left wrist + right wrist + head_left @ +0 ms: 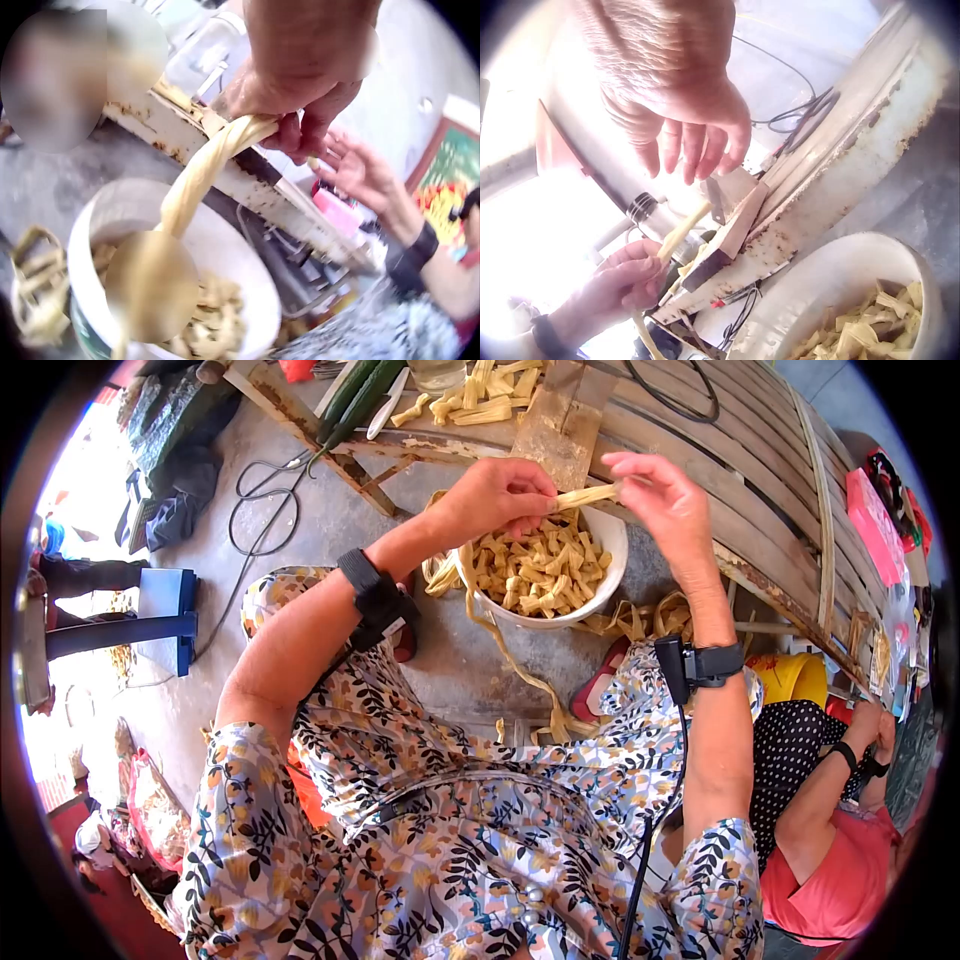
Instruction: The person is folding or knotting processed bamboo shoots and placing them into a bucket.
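Note:
My left hand (497, 498) pinches a long, pale yellow, twisted strip (196, 172). A short end of the strip sticks out toward my right hand, while its long tail hangs down past the bucket. My right hand (668, 505) is raised beside that end, fingers loosely bent. In the right wrist view, the right hand (682, 120) shows a gap between its fingertips and the strip end (686, 231). Below both hands stands a white bucket (618, 555) holding many small knotted yellow pieces (545, 572).
Knotted pieces (490, 410), a glass jar (437, 374) and cucumbers (362, 398) lie on a slatted wooden bench (690, 460) with a rusty metal edge. More strips (650, 620) lie beside the bucket. Another person (830, 850) sits at the right. A black cable (240, 530) crosses the floor.

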`<state>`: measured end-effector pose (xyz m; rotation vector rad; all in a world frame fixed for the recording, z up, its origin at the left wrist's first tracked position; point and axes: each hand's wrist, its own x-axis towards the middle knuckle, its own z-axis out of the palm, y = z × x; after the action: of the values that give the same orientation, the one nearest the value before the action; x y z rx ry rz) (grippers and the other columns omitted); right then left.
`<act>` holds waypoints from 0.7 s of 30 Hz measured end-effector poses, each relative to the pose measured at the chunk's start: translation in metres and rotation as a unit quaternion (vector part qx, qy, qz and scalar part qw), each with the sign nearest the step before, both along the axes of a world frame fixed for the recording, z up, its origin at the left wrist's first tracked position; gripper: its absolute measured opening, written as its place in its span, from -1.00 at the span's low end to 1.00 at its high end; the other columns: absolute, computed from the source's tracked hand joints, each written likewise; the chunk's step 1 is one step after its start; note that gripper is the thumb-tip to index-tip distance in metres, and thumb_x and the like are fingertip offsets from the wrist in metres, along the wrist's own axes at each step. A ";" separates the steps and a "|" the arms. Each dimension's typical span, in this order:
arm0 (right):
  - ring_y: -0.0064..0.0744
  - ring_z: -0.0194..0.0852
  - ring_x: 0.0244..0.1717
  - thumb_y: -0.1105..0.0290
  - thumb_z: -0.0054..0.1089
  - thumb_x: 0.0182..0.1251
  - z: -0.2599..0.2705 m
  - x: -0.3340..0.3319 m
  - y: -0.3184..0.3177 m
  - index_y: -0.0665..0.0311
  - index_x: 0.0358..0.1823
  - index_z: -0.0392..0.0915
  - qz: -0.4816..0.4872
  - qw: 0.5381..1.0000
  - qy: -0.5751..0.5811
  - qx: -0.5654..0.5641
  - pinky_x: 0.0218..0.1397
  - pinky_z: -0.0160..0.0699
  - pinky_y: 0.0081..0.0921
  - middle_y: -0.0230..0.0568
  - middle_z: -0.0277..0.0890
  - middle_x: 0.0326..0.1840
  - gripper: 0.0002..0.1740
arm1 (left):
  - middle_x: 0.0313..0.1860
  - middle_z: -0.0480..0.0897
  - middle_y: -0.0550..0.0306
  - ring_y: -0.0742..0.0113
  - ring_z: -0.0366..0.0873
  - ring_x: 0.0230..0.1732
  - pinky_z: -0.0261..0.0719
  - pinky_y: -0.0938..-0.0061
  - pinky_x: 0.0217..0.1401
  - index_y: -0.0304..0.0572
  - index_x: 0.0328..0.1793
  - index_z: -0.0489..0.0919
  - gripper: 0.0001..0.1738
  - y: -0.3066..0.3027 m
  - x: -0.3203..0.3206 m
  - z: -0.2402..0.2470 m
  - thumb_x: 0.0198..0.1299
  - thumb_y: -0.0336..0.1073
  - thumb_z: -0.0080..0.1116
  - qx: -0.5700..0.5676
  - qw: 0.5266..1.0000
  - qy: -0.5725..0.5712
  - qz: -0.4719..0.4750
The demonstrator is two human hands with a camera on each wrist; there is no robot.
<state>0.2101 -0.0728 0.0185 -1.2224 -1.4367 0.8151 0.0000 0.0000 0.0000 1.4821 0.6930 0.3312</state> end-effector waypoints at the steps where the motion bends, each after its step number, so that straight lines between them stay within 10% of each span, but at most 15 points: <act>1: -0.56 0.48 -0.20 0.39 0.12 0.18 0.005 0.000 0.000 0.23 -0.25 0.54 -0.027 1.000 0.014 -0.006 -0.03 0.43 -0.61 -0.31 0.55 -0.27 -0.87 | -0.51 0.57 0.20 0.32 0.50 -0.52 0.48 0.57 -0.42 -0.13 -0.26 0.52 -0.91 -0.006 0.003 0.001 0.14 -0.32 0.10 0.078 0.997 0.018 0.014; 6: -0.66 0.43 -0.48 0.38 0.05 0.24 -0.026 -0.022 0.009 0.35 -0.33 0.52 -0.016 0.998 -0.051 -0.040 -0.38 0.48 -0.67 -0.35 0.52 -0.53 -0.83 | -0.47 0.51 0.06 0.12 0.46 -0.51 0.43 0.41 -0.48 -0.20 -0.28 0.49 -0.85 -0.022 0.008 0.001 -0.02 -0.41 0.14 0.512 0.858 -0.028 0.029; 12: -0.72 0.29 -0.65 0.43 0.09 0.18 -0.024 -0.017 -0.009 0.37 -0.42 0.54 0.019 0.961 -0.033 -0.275 -0.64 0.25 -0.71 -0.43 0.40 -0.66 -0.86 | -0.47 0.52 0.09 0.20 0.51 -0.46 0.44 0.48 -0.43 -0.21 -0.32 0.51 -0.86 -0.024 0.004 0.012 -0.04 -0.40 0.18 0.601 0.795 0.024 -0.084; 16: -0.74 0.19 -0.72 0.36 0.14 0.17 -0.017 -0.024 -0.024 0.38 -0.34 0.57 0.209 0.912 0.081 -0.343 -0.64 0.17 -0.76 -0.48 0.36 -0.68 -0.81 | -0.52 0.57 0.28 0.59 0.40 -0.50 0.39 0.65 -0.42 -0.24 -0.36 0.57 -0.82 -0.008 -0.009 0.000 -0.01 -0.29 0.27 0.273 0.958 0.028 -0.078; 21: -0.81 0.12 -0.73 0.21 0.09 0.23 0.007 -0.035 -0.031 0.38 -0.11 0.51 0.322 0.843 0.363 -0.231 -0.64 0.12 -0.81 -0.52 0.32 -0.72 -0.64 | -0.66 0.41 0.38 0.68 0.21 -0.65 0.13 0.75 -0.61 -0.18 -0.38 0.58 -0.66 -0.005 -0.006 0.003 0.23 -0.07 0.00 -0.033 0.997 -0.070 0.006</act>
<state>0.1748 -0.1041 0.0250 -0.5808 -1.0054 1.9396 -0.0060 -0.0052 0.0029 1.3792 0.5946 0.4138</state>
